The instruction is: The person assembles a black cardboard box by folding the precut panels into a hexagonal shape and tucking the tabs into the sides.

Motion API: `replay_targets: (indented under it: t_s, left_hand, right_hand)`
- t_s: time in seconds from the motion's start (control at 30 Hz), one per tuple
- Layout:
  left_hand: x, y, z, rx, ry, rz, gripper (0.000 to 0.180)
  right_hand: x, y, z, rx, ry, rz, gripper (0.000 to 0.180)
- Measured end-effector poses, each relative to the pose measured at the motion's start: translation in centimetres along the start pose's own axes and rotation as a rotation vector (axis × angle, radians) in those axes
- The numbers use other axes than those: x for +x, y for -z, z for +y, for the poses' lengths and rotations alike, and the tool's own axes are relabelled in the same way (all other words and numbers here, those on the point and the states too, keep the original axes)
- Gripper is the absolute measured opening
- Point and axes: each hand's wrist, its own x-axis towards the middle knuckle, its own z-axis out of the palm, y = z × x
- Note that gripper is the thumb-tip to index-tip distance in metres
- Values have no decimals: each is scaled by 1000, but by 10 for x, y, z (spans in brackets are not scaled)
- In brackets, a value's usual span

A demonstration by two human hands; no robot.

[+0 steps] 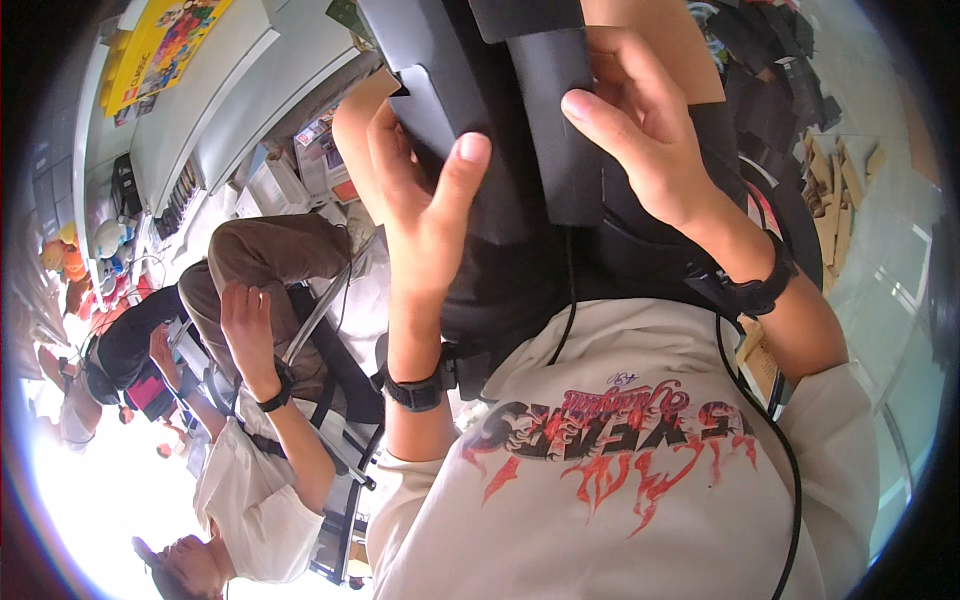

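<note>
I have the black folded piece near the top of the head view, between my hands, its two sides standing apart across a dark gap. My left hand grips the left side, thumb in front; my right hand grasps the right. I judge the shaping partly done: folds show, but the sides remain unclosed. Rightward lie black scraps and brown strips; leftward sits a co-worker.
</note>
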Motion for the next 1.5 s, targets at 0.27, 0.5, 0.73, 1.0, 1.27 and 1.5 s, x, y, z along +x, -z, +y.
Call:
replay_targets:
  t_s: [0.27,0.5,0.73,1.0,1.27,1.5]
  left_hand:
    - [6,9,8,-330,181,62,63]
    - [1,4,9,-247,117,-46,64]
    - [6,7,-12,23,-155,340,49]
    - [2,15,-6,354,-166,193,47]
    - [5,28,-16,367,-89,435,41]
    - [3,15,-4,206,3,290,47]
  right_hand:
    - [3,-10,-11,259,-174,-181,55]
    - [-1,-20,-8,97,-137,-120,57]
    - [-1,-13,2,-2,-53,253,23]
    - [5,-8,-5,-65,-84,276,30]
    - [4,-5,-13,29,-32,281,28]
    - [9,-9,-19,144,-20,272,25]
